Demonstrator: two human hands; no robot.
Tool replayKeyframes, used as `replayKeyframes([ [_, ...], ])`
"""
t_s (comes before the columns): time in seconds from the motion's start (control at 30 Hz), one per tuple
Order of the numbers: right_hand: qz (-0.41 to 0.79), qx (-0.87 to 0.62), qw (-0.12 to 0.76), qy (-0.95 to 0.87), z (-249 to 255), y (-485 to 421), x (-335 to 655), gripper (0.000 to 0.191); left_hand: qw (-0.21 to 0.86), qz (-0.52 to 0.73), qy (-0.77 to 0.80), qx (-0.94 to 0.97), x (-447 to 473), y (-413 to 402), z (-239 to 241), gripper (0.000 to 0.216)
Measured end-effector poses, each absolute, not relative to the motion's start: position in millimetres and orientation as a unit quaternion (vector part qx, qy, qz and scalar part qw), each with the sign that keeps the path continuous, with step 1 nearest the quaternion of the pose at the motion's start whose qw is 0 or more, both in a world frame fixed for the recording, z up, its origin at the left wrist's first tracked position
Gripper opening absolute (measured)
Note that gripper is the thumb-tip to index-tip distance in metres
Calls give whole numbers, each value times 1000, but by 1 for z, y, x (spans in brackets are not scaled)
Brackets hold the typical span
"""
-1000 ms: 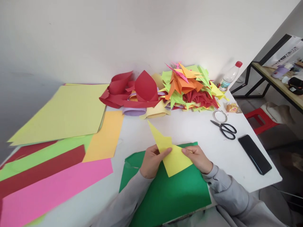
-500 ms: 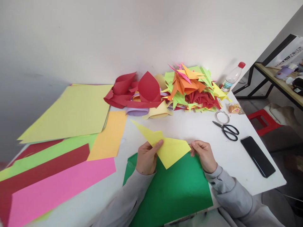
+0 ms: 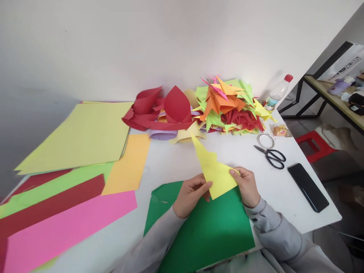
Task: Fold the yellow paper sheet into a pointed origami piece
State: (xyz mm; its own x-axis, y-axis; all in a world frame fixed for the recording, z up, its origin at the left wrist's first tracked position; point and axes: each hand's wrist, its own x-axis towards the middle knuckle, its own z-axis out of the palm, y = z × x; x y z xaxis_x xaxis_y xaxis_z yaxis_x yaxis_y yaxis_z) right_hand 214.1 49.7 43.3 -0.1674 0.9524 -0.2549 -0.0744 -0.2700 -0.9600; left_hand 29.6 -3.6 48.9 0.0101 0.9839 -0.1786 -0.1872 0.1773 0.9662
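A folded piece of yellow paper [image 3: 218, 172], with one long pointed end reaching up and away, is held between my two hands above a green sheet [image 3: 216, 227]. My right hand [image 3: 248, 185] pinches its right corner, thumb on top. At the lower left edge, my left hand [image 3: 192, 193] has thumb and fingers closed on the paper; the fingertips behind it are partly hidden. Beneath my forearms, the green sheet lies at the near table edge, its upper left corner creased.
Coloured sheets, including pink [image 3: 74, 227] and orange [image 3: 127, 163], lie left beside a pale yellow stack [image 3: 79, 136]. Curled red paper [image 3: 178, 106] and folded paper shapes [image 3: 224, 102] line the wall. Scissors [image 3: 271, 156], tape roll [image 3: 265, 141], phone [image 3: 308, 187] and bottle [image 3: 278, 93] are right.
The yellow paper has turned so its long point aims more upward, and it has shifted right. My left hand has slid to its lower edge; my right thumb now presses on its corner.
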Motion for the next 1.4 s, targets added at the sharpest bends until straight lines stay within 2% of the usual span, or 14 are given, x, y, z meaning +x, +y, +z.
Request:
replayKeyframes([
  [0.53,602,-495,451,-435,45,52,214,32,631,416,445,481,36,-8,48,44],
  [0.67,605,-496,441,-440,43,52,215,32,614,429,463,473,34,-7,48,47],
  [0.83,628,-490,407,-447,43,51,214,34,607,477,471,428,32,-5,48,36],
  [1.07,630,-486,399,-455,40,51,215,34,585,504,491,404,30,-5,40,48],
  [1.23,636,-480,388,-464,42,50,214,33,564,557,505,342,25,-2,38,36],
  [1.4,635,-478,386,-468,43,50,213,32,555,565,510,336,25,-1,37,40],
])
